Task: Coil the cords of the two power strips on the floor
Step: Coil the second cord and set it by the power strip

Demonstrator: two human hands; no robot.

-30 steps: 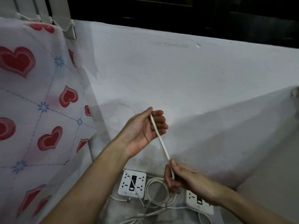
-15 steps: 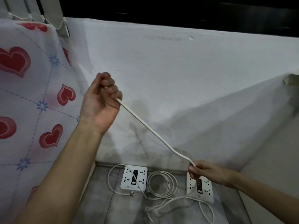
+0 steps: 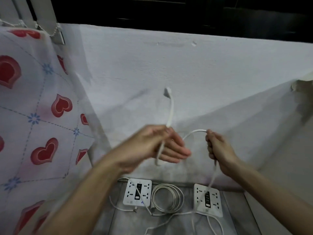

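Two white square power strips lie on the grey floor by the wall: the left strip [image 3: 137, 192] and the right strip [image 3: 207, 199]. Between them rests a coiled white cord [image 3: 167, 198]. My left hand [image 3: 152, 145], blurred, pinches a white cord [image 3: 171, 112] whose plug end [image 3: 167, 92] sticks up above it, with a loop hanging below the fingers. An arch of the same cord runs over to my right hand [image 3: 218, 146], which grips it; from there it drops toward the right strip. Loose cord trails on the floor in front.
A white wall [image 3: 169, 68] rises right behind the strips. A curtain with red hearts [image 3: 37, 116] hangs on the left. A second wall [image 3: 279, 158] closes in on the right, leaving a narrow strip of grey tile floor [image 3: 235, 224].
My left hand has come down from high on the left to the middle, folding the cord into a loop. My right hand has risen from the floor to meet it.
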